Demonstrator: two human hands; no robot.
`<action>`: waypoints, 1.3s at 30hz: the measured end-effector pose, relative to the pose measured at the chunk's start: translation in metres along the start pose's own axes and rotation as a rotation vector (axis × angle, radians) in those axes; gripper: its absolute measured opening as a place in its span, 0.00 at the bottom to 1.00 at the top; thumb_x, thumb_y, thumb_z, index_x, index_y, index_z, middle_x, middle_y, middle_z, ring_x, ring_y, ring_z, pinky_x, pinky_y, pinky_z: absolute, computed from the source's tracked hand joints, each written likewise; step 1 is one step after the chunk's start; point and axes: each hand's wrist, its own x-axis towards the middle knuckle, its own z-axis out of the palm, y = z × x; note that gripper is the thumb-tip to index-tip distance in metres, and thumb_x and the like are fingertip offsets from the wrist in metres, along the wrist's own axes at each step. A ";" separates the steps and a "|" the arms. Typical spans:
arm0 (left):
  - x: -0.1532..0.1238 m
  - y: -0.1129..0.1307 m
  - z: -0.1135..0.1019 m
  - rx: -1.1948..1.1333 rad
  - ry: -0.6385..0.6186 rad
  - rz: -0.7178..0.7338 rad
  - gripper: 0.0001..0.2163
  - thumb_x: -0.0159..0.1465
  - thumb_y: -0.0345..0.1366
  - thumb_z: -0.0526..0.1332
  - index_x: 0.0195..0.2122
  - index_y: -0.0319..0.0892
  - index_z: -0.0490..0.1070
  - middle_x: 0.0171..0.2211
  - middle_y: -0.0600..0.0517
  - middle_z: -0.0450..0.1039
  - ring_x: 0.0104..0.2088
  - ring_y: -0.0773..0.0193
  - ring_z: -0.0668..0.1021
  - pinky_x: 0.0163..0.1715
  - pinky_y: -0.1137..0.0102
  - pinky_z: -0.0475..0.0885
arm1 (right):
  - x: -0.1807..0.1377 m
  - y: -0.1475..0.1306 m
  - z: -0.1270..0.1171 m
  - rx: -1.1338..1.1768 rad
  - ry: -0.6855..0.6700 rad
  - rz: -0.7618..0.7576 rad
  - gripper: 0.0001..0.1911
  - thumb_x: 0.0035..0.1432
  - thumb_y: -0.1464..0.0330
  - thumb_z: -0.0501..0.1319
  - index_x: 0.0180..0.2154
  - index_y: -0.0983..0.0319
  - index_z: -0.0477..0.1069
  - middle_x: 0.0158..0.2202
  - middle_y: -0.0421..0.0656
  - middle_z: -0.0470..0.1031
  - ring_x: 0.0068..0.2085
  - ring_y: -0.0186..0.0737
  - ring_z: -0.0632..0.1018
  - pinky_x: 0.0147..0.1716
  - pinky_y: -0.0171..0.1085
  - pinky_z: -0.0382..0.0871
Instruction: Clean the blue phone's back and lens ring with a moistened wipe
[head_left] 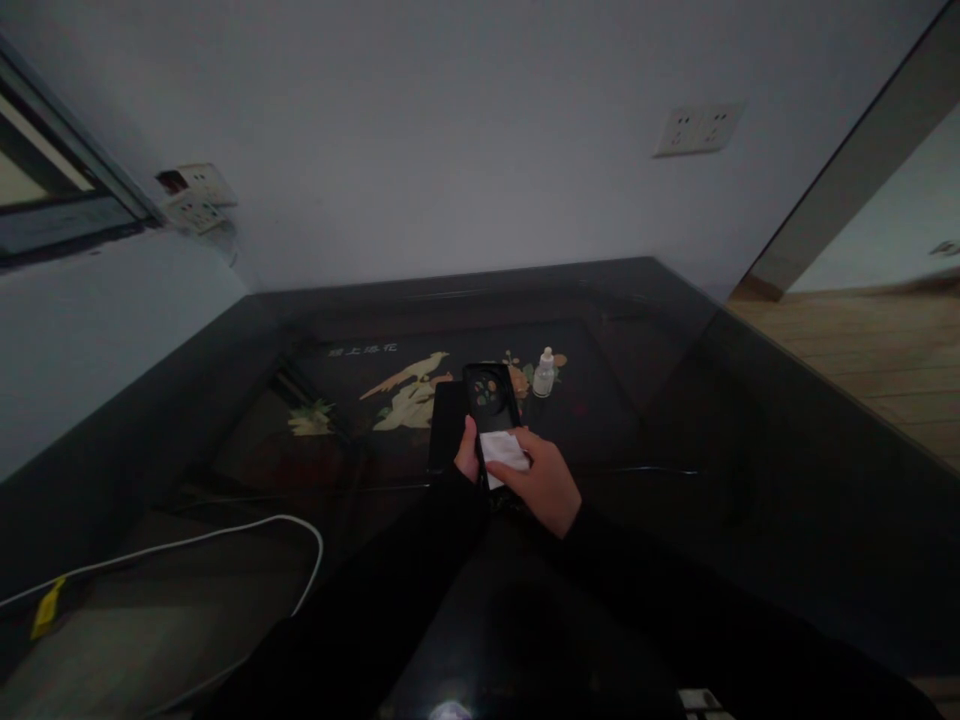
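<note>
A black phone case (pixel 495 405) with a camera cutout at its far end is tilted up over the table. My left hand (pixel 468 452) grips its left edge, thumb along the side. In my right hand (pixel 547 480) is a folded white tissue (pixel 504 450), pressed against the inside of the case's near half. Just left of the case, a flat black phone-like slab (pixel 448 425) lies on the table, partly hidden by the case and my left hand. To the right stands a small clear bottle (pixel 544 373) with a pale cap, upright.
The dark glossy table (pixel 645 300) bears a painted bird and flowers and meets the wall at the back. A white cable (pixel 225 533) with a yellow tag (pixel 47 608) loops at the left. Sockets (pixel 697 130) are on the wall; wooden floor (pixel 862 350) shows at right.
</note>
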 end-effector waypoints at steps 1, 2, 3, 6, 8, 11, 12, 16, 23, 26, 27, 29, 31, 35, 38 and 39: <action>-0.001 0.000 0.001 -0.002 0.011 0.007 0.34 0.63 0.52 0.35 0.57 0.27 0.55 0.42 0.38 0.73 0.43 0.55 0.75 0.49 0.62 0.64 | -0.004 0.001 0.000 0.001 -0.011 -0.004 0.09 0.45 0.70 0.62 0.32 0.62 0.72 0.30 0.43 0.75 0.32 0.39 0.74 0.32 0.37 0.66; -0.001 0.000 0.003 -0.004 0.023 0.006 0.34 0.63 0.52 0.35 0.58 0.27 0.54 0.41 0.38 0.74 0.43 0.55 0.76 0.49 0.62 0.64 | -0.005 0.002 -0.001 0.010 -0.018 -0.003 0.09 0.45 0.70 0.62 0.33 0.62 0.72 0.31 0.43 0.75 0.32 0.39 0.74 0.32 0.37 0.66; -0.001 0.000 0.003 -0.005 0.030 -0.001 0.35 0.63 0.52 0.34 0.58 0.26 0.53 0.40 0.38 0.74 0.43 0.55 0.76 0.49 0.62 0.64 | -0.005 0.002 -0.003 0.021 -0.020 0.004 0.09 0.45 0.70 0.62 0.33 0.63 0.72 0.31 0.43 0.75 0.32 0.39 0.74 0.32 0.37 0.66; -0.003 -0.002 0.003 -0.021 -0.017 -0.016 0.34 0.63 0.51 0.33 0.60 0.25 0.48 0.39 0.38 0.75 0.42 0.55 0.76 0.49 0.62 0.63 | 0.009 0.002 -0.014 0.025 0.010 0.010 0.09 0.45 0.69 0.62 0.33 0.63 0.72 0.31 0.44 0.76 0.32 0.40 0.75 0.31 0.37 0.66; -0.005 -0.003 0.001 -0.030 -0.091 -0.045 0.32 0.64 0.50 0.35 0.61 0.31 0.45 0.40 0.41 0.74 0.42 0.55 0.76 0.49 0.61 0.63 | 0.023 0.001 -0.025 -0.016 0.018 -0.017 0.09 0.46 0.69 0.63 0.33 0.63 0.72 0.30 0.44 0.76 0.32 0.40 0.75 0.31 0.37 0.66; -0.009 -0.004 -0.001 -0.011 -0.168 -0.172 0.32 0.62 0.53 0.40 0.62 0.38 0.44 0.43 0.43 0.74 0.41 0.53 0.76 0.49 0.57 0.61 | 0.034 -0.001 -0.039 -0.128 -0.070 -0.075 0.07 0.45 0.70 0.63 0.31 0.63 0.73 0.30 0.43 0.76 0.32 0.41 0.75 0.33 0.37 0.65; -0.010 -0.004 -0.001 -0.004 -0.162 -0.200 0.33 0.62 0.53 0.41 0.62 0.36 0.44 0.42 0.42 0.74 0.40 0.53 0.76 0.49 0.56 0.61 | 0.033 -0.002 -0.041 -0.163 -0.104 -0.099 0.06 0.45 0.70 0.63 0.30 0.63 0.73 0.30 0.43 0.76 0.33 0.41 0.75 0.34 0.37 0.65; -0.011 -0.005 0.004 -0.002 -0.052 -0.099 0.31 0.64 0.48 0.38 0.61 0.29 0.46 0.36 0.43 0.76 0.37 0.58 0.77 0.49 0.63 0.61 | 0.008 -0.007 -0.039 -0.195 -0.251 -0.264 0.06 0.50 0.73 0.59 0.31 0.61 0.73 0.32 0.42 0.75 0.35 0.38 0.74 0.36 0.36 0.64; -0.011 -0.007 0.003 0.034 -0.064 -0.094 0.28 0.64 0.48 0.42 0.58 0.30 0.55 0.39 0.43 0.75 0.37 0.60 0.77 0.48 0.67 0.62 | -0.006 -0.006 -0.041 -0.230 -0.258 -0.378 0.15 0.47 0.81 0.54 0.33 0.61 0.73 0.33 0.42 0.72 0.36 0.36 0.73 0.37 0.35 0.64; -0.012 -0.007 0.001 0.015 -0.083 -0.067 0.26 0.65 0.45 0.43 0.58 0.34 0.55 0.41 0.46 0.74 0.40 0.62 0.76 0.49 0.68 0.61 | 0.003 -0.001 -0.046 -0.253 -0.164 -0.378 0.13 0.49 0.79 0.54 0.34 0.60 0.72 0.34 0.42 0.73 0.37 0.37 0.73 0.37 0.35 0.64; -0.012 -0.007 0.000 0.011 -0.093 -0.085 0.26 0.65 0.46 0.43 0.58 0.33 0.56 0.40 0.45 0.74 0.40 0.62 0.76 0.49 0.69 0.61 | 0.002 -0.001 -0.045 -0.260 -0.180 -0.390 0.14 0.49 0.79 0.54 0.34 0.59 0.72 0.34 0.42 0.73 0.37 0.37 0.73 0.37 0.35 0.64; -0.011 -0.007 -0.003 0.014 -0.116 -0.132 0.28 0.64 0.48 0.42 0.56 0.29 0.58 0.38 0.44 0.75 0.38 0.61 0.76 0.48 0.68 0.62 | -0.004 -0.002 -0.041 -0.279 -0.281 -0.445 0.15 0.48 0.80 0.55 0.35 0.59 0.72 0.35 0.42 0.73 0.37 0.37 0.73 0.38 0.35 0.63; -0.009 -0.007 -0.006 0.024 -0.136 -0.180 0.30 0.63 0.50 0.43 0.56 0.28 0.58 0.37 0.43 0.75 0.38 0.60 0.77 0.48 0.67 0.62 | -0.012 -0.003 -0.036 -0.318 -0.391 -0.503 0.14 0.49 0.79 0.56 0.36 0.59 0.72 0.35 0.42 0.73 0.37 0.37 0.73 0.37 0.36 0.62; -0.005 -0.010 -0.010 0.019 -0.136 -0.173 0.27 0.63 0.49 0.44 0.54 0.32 0.62 0.35 0.46 0.76 0.36 0.62 0.77 0.45 0.69 0.64 | -0.013 0.000 -0.038 -0.312 -0.387 -0.511 0.10 0.53 0.76 0.56 0.36 0.60 0.72 0.34 0.42 0.73 0.37 0.37 0.73 0.38 0.35 0.62; -0.006 -0.012 -0.011 0.021 -0.139 -0.152 0.27 0.63 0.49 0.45 0.50 0.30 0.65 0.31 0.47 0.76 0.34 0.64 0.77 0.43 0.71 0.65 | -0.007 0.003 -0.044 -0.284 -0.286 -0.503 0.10 0.54 0.76 0.55 0.37 0.61 0.72 0.35 0.43 0.73 0.38 0.36 0.72 0.38 0.35 0.62; -0.007 -0.012 -0.010 0.025 -0.144 -0.152 0.27 0.63 0.49 0.46 0.49 0.29 0.66 0.30 0.47 0.75 0.34 0.63 0.77 0.43 0.71 0.66 | -0.007 0.003 -0.044 -0.289 -0.276 -0.516 0.10 0.54 0.76 0.55 0.37 0.62 0.72 0.35 0.44 0.73 0.38 0.36 0.72 0.38 0.35 0.62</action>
